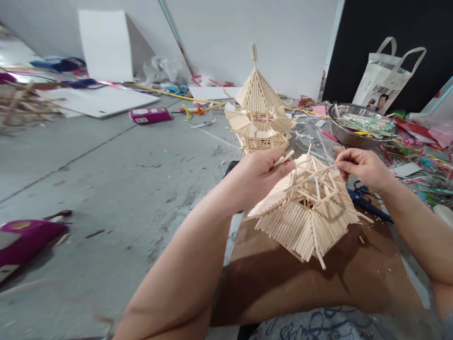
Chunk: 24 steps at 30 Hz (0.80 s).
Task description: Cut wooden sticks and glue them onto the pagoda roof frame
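Note:
A pagoda roof built of thin wooden sticks (293, 231) lies in front of me on a brown board (269, 283), with an open frame of sticks at its top. My left hand (269, 172) is closed on a few short wooden sticks (285, 158) at the roof's upper left edge. At the upper right, my right hand (361, 165) pinches the end of a single wooden stick (331, 168) that reaches over the frame. Whether this stick touches the frame I cannot tell. Behind stands a taller stick pagoda (260, 94) with a pointed top.
A metal bowl (354, 139) of packed sticks stands at the right, before a white bag (382, 80). Blue-handled pliers or a glue gun (368, 205) lie beside the board. Purple devices (150, 115) rest on the grey floor at left. Scraps litter the back and right.

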Motion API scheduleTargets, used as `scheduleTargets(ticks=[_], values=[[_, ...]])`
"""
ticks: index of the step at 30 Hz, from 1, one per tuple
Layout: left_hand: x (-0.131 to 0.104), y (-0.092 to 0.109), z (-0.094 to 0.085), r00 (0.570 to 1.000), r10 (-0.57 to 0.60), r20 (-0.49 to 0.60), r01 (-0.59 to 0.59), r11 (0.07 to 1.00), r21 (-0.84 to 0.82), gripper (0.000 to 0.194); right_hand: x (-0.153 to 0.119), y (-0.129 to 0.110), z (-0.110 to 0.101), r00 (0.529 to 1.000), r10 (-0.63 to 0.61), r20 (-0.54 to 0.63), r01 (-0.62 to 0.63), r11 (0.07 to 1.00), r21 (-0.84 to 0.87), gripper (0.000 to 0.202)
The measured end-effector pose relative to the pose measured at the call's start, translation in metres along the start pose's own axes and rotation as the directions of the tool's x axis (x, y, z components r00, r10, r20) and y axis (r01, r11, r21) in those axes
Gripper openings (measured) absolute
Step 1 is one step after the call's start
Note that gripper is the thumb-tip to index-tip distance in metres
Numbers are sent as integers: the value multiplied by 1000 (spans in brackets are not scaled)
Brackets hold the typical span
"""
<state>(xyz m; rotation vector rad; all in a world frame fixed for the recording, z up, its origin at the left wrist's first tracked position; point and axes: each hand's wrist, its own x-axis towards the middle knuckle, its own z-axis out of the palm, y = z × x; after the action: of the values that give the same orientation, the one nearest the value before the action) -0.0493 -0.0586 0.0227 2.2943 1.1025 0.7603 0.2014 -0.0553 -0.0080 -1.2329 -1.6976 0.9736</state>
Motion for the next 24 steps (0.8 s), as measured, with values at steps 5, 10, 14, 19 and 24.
scheduleTargets(ticks=[5,10,14,19,24], values=[[0,2,-2,998,-28,61,25,998,49,24,-2,-2,1,1000,15,9,-14,1000,-20,25],[0,3,-3,996,-47,82,40,996,83,23,-3,-1,0,1000,20,18,-19,999,-39,23],[0,4,-3,994,-59,90,52,996,79,23,-3,0,-2,999,8,46,-5,999,-49,19],[0,3,-3,992,-69,101,61,995,75,23,-1,-4,0,998,-12,69,16,999,-51,18],[0,2,-3,993,-46,109,39,997,66,24,3,-6,1,997,-19,76,23,998,-63,18]])
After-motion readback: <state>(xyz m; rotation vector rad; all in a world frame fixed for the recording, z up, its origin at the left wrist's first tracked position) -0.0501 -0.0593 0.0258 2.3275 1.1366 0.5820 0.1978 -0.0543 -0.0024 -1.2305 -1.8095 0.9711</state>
